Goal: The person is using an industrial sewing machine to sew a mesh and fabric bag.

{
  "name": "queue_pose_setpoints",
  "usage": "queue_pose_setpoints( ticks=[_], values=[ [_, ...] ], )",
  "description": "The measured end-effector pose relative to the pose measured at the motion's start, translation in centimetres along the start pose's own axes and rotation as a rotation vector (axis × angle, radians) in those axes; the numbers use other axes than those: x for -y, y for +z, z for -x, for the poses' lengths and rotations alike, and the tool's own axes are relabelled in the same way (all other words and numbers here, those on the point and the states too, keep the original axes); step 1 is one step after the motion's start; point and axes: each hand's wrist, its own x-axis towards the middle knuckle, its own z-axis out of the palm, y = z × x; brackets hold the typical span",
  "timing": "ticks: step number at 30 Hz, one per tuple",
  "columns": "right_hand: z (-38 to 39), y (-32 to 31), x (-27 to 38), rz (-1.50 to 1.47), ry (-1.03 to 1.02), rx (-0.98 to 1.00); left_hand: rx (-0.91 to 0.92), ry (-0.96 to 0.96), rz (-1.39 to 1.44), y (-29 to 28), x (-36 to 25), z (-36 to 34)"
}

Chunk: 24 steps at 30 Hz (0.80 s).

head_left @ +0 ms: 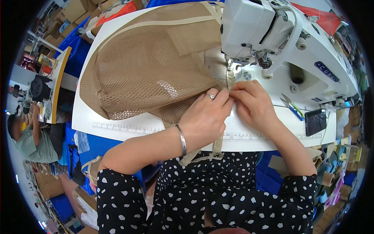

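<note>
A brown mesh fabric piece (136, 72), edged with beige tape, is spread over the white sewing table. Its right edge runs under the needle area of a white sewing machine (253, 35). My left hand (204, 115), with a ring and a bracelet, grips the bunched mesh near that edge, fingers curled. Against its fingertips, my right hand (254, 104) pinches the beige binding tape (230, 78) just in front of the presser foot. What lies between the right fingertips is mostly hidden. A loose tape end (217, 146) hangs over the table's front edge below my left hand.
Scissors (293, 108) and a dark phone (315, 122) lie right of my right hand. A dark thread spool (297, 73) stands under the machine arm. A printed ruler (249, 137) runs along the front edge. Another person (39, 140) sits at a machine far left.
</note>
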Motion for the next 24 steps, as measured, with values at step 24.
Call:
queue_pose_setpoints(
  ticks=[24],
  values=[
    [0.4,1.1,0.1,-0.007,0.033,-0.089,-0.121,0.035,0.031,0.1,-0.2,1.1]
  ],
)
